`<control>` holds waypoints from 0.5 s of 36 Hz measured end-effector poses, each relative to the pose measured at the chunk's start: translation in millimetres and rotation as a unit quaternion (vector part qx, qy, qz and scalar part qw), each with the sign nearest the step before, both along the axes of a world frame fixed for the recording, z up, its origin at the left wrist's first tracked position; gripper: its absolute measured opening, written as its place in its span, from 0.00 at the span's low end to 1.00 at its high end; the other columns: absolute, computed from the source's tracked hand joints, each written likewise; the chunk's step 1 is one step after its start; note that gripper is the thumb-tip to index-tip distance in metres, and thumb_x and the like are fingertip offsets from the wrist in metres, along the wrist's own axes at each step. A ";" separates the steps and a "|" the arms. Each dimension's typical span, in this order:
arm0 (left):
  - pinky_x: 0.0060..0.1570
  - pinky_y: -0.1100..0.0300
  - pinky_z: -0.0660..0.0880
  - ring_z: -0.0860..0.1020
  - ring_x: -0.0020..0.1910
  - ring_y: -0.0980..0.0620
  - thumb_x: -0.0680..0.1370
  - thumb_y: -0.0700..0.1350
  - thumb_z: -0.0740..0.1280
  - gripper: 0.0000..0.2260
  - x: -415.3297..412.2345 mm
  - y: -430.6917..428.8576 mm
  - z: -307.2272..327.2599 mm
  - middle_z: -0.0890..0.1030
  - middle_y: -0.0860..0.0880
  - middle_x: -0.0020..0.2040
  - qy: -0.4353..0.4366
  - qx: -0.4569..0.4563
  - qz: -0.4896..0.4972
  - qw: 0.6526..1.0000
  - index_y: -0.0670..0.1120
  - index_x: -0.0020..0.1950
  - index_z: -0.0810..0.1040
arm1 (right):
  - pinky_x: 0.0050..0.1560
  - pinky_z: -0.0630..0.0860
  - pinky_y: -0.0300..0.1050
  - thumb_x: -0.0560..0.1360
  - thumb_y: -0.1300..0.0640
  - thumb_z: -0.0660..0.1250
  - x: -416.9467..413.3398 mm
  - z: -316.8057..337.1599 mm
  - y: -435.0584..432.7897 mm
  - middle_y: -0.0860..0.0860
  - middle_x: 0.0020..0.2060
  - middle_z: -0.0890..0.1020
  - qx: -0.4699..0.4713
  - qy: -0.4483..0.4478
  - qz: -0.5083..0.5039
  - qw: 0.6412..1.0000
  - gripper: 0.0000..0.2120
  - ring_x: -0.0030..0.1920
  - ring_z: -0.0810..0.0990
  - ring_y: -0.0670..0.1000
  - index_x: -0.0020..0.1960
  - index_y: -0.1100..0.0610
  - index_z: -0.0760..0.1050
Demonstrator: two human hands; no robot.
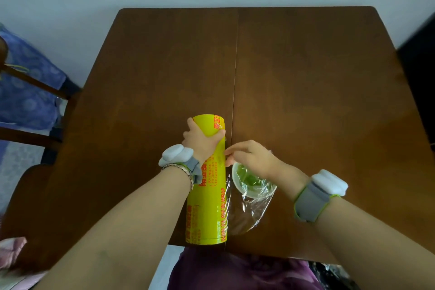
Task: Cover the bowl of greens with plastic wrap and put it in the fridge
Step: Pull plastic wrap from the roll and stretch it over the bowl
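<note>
A long yellow roll of plastic wrap [208, 195] lies on the brown table [306, 89], pointing away from me. My left hand [200, 140] grips its far end from above. Right beside the roll stands a small white bowl of greens [247, 182], with a sheet of clear film [249, 209] stretched from the roll over it and crumpled toward me. My right hand [251, 158] hovers over the bowl's far rim, and its fingertips pinch the film's edge next to the roll.
A wooden chair [35, 92] with blue cloth stands at the table's left. Another chair back [28, 186] shows at the near left. The table's near edge runs just under the roll's end. A dark object [421, 73] stands at the far right.
</note>
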State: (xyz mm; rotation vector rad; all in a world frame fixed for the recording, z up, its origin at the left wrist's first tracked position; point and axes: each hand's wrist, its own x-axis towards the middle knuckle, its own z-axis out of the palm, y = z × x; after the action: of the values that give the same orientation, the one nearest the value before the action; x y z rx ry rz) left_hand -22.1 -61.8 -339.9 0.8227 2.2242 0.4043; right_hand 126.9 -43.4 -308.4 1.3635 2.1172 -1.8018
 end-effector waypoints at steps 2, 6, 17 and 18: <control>0.63 0.45 0.70 0.71 0.65 0.35 0.72 0.61 0.69 0.46 1.7 -0.2 -0.4 0.66 0.37 0.70 0.010 0.000 0.000 1.000 0.45 0.78 0.46 | 0.53 0.75 0.41 0.72 0.53 0.60 -4.9 -1.3 -2.0 0.54 0.44 0.85 0.017 -0.032 0.020 0.999 0.14 0.48 0.80 0.53 0.50 0.58 0.79; 0.64 0.44 0.69 0.70 0.66 0.35 0.71 0.61 0.69 0.46 -0.6 0.0 -0.8 0.65 0.37 0.71 -0.004 -0.001 0.004 1.000 0.45 0.78 0.45 | 0.45 0.71 0.47 0.71 0.39 0.65 -21.0 -4.9 -8.5 0.54 0.36 0.77 0.121 -0.152 0.098 0.976 0.23 0.40 0.75 0.54 0.42 0.61 0.77; 0.65 0.46 0.68 0.69 0.67 0.35 0.71 0.62 0.68 0.47 -1.9 -0.5 -0.9 0.63 0.38 0.72 -0.013 -0.004 -0.005 1.000 0.46 0.78 0.44 | 0.71 0.57 0.44 0.73 0.61 0.66 -21.6 -25.4 -26.4 0.54 0.35 0.69 0.192 -0.058 0.080 0.976 0.26 0.63 0.71 0.60 0.24 0.50 0.55; 0.65 0.46 0.68 0.69 0.67 0.35 0.71 0.62 0.68 0.47 -1.1 -0.3 -0.9 0.63 0.38 0.72 -0.012 -0.003 -0.004 1.000 0.46 0.78 0.44 | 0.72 0.57 0.44 0.72 0.62 0.65 -22.2 -28.5 -28.7 0.57 0.38 0.71 0.200 -0.054 0.072 0.976 0.25 0.66 0.70 0.60 0.24 0.50 0.54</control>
State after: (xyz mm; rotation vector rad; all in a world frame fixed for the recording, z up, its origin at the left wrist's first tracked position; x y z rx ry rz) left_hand -23.2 -62.1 -340.8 0.8203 2.1982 0.4006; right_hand 104.6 -72.1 -336.9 1.2976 2.5350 -1.2631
